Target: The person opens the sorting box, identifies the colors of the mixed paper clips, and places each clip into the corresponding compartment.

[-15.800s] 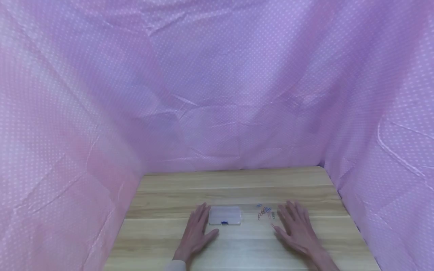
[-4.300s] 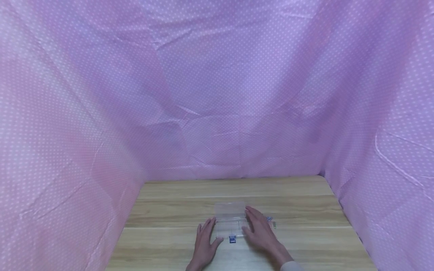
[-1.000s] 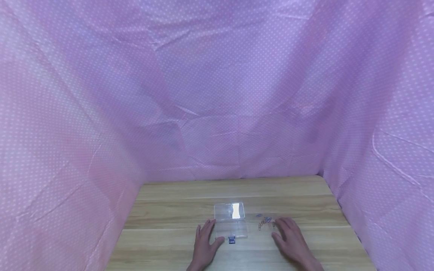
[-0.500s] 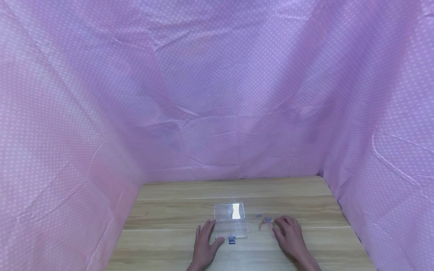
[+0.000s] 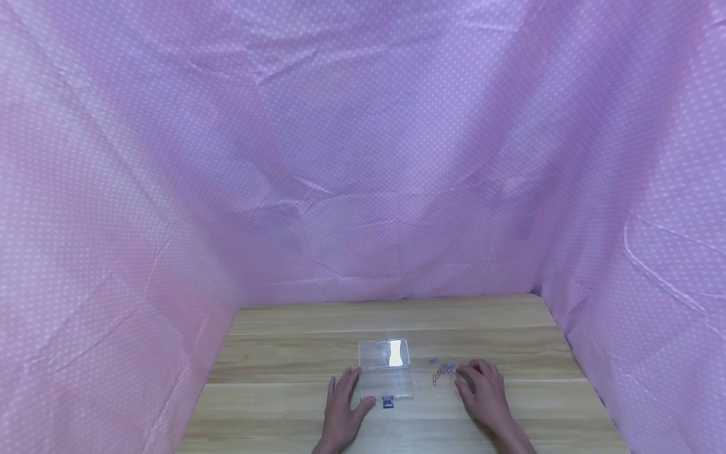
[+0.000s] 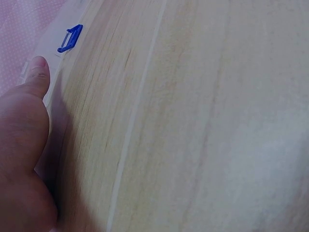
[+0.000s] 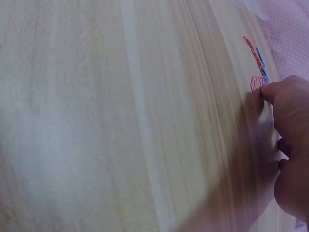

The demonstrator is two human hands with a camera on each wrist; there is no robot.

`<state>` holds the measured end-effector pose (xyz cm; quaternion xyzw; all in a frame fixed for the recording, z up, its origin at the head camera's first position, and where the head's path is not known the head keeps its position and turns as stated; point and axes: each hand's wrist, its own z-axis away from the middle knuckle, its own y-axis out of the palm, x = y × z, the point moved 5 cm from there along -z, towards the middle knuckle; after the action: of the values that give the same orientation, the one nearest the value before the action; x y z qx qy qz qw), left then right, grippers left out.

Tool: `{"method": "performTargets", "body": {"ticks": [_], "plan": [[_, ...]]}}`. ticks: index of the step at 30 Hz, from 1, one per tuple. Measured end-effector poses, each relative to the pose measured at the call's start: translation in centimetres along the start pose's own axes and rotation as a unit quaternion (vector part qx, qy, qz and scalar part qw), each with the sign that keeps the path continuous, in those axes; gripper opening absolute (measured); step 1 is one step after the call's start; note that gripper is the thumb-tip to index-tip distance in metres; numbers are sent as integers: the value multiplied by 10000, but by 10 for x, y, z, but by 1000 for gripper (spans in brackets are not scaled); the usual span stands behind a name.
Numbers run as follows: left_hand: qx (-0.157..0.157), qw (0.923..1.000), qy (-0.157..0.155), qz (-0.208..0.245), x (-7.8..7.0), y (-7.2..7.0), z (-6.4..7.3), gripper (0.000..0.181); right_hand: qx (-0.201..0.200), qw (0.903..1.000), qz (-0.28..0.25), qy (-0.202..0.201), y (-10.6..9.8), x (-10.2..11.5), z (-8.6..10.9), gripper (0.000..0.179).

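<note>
A clear plastic box (image 5: pixel 386 381) lies opened on the table, its lid (image 5: pixel 373 355) folded back and its blue latch (image 5: pixel 388 401) facing the front. My left hand (image 5: pixel 342 407) rests at the box's left side, fingers fairly straight, with the thumb at the front corner. To the right, my right hand (image 5: pixel 486 396) pinches at the right end of a small group of paper clips, apparently on the green one, which the fingertips mostly hide. Red clips (image 7: pixel 255 54), a pink clip (image 7: pixel 253 83) and blue clips (image 5: pixel 449 367) lie just left of these fingertips.
The wood-grain table (image 5: pixel 295 334) is enclosed at the back and sides by pink-purple dotted cloth (image 5: pixel 363 239). One blue clip (image 5: pixel 433 361) lies slightly apart, behind the others. Light glares on the box's lid.
Earlier the box was shut; its lid now lies back. My right hand has moved from the box to the clips, and its fingertips have drawn together at the green one. The left hand stays put.
</note>
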<state>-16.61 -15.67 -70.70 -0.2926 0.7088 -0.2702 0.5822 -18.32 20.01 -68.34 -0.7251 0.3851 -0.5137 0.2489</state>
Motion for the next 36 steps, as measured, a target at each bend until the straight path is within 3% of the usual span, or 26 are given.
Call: {"method": "performTargets", "body": {"ticks": [9,23,36], "plan": [[-40,10000,22,12,-1,-1,0,75,-102,9996,-251,85,-2,0,1,22],[27,10000,-51,66,1,0,0,75,49,9954,-606,738,-2,-8,0,16],[-3,9999,-4,122,-2,-2,3,75,586,9877,-726,1251,-7,-9,0,11]]}}
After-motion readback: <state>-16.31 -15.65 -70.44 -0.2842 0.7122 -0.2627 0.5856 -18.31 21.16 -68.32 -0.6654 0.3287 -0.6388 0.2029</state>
